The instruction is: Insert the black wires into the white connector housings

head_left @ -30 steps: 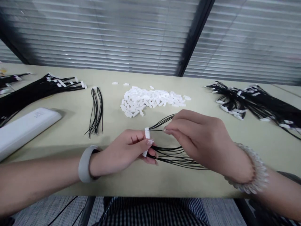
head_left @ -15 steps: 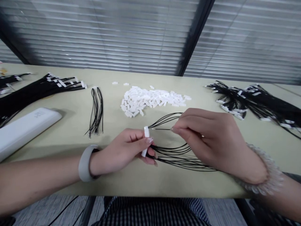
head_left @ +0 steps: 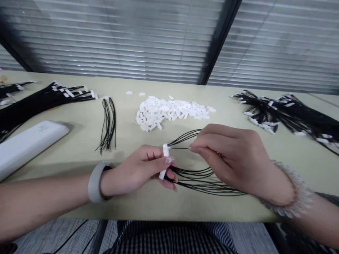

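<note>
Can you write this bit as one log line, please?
left hand: holding white connector | right hand: pinching black wire, tip by connector's edge | beyond: white pieces piled on table

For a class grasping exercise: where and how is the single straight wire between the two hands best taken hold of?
Probably pinch the wire by its black length, from the right, as the right hand does. It is thin and runs nearly straight, with its silvery end toward the white connector in the left hand, so this grip leaves that end uncovered.
</note>
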Available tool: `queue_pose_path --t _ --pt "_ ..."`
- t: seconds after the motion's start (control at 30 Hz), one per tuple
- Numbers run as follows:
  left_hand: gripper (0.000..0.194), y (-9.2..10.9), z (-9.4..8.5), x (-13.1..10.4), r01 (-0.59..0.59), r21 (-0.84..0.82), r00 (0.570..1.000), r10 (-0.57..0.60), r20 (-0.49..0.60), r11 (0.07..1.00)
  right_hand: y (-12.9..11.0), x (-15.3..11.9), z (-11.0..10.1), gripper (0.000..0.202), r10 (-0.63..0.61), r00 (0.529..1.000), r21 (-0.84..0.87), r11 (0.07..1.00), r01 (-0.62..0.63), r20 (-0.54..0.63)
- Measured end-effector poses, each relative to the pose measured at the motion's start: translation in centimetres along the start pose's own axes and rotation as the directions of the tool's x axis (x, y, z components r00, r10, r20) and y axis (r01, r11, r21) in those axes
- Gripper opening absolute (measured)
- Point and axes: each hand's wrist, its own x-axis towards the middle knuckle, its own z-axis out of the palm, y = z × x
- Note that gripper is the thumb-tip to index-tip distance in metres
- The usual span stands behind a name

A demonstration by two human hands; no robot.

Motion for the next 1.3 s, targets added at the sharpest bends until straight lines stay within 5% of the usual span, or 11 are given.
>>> queue_pose_path --t 0.23,0.47,0.77,0.97,1.13,1.3 --pt "0.015 -0.1 -0.1 0.0 0.005 -0.021 1.000 -0.005 0.024 1.000 0.2 -0.1 0.1 0.013 -0.014 1.000 -0.037 0.999 0.013 -0.014" --pt "0.015 0.0 -0.2 -0.1 0.013 -0.040 1.000 -0.012 0.029 0.999 0.7 0.1 0.3 0.022 -0.151 0.987 -0.043 0.987 0.153 0.053" --pt "0.016 0.2 0.2 0.1 0.043 -0.010 0.998 -0.042 0.036 0.999 0.4 0.1 0.4 0.016 -0.098 0.995 -0.102 0.990 0.101 0.036" --pt "0.016 0.4 0.3 -0.3 0.093 0.082 0.992 -0.099 0.076 0.992 0.0 0.1 2.0 0.014 -0.093 0.984 -0.117 0.987 0.111 0.149" --pt "0.020 0.7 0.1 0.0 0.114 0.160 0.985 -0.132 0.111 0.981 0.1 0.2 2.5 0.016 -0.163 0.982 -0.124 0.977 0.174 0.100" --pt "0.017 0.0 0.0 0.4 0.017 0.029 1.000 -0.016 -0.024 0.999 -0.4 0.4 0.3 0.008 -0.142 0.976 -0.281 0.955 0.092 -0.163"
